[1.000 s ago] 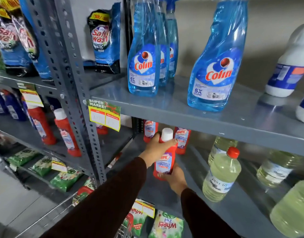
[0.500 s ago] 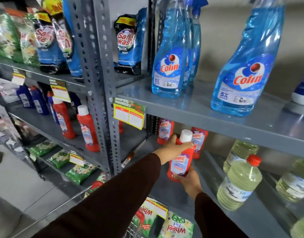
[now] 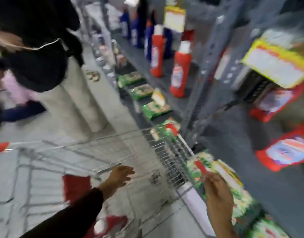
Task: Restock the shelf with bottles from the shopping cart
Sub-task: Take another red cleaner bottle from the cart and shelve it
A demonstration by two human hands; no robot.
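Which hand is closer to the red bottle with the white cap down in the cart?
Left. The left hand reaches out over the cart, above the red bottle. The right hand is off by the cart's right edge, beside the green packets.

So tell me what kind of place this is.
Most likely a supermarket aisle: a wire shopping cart, grey metal shelving with red bottles, and yellow price tags.
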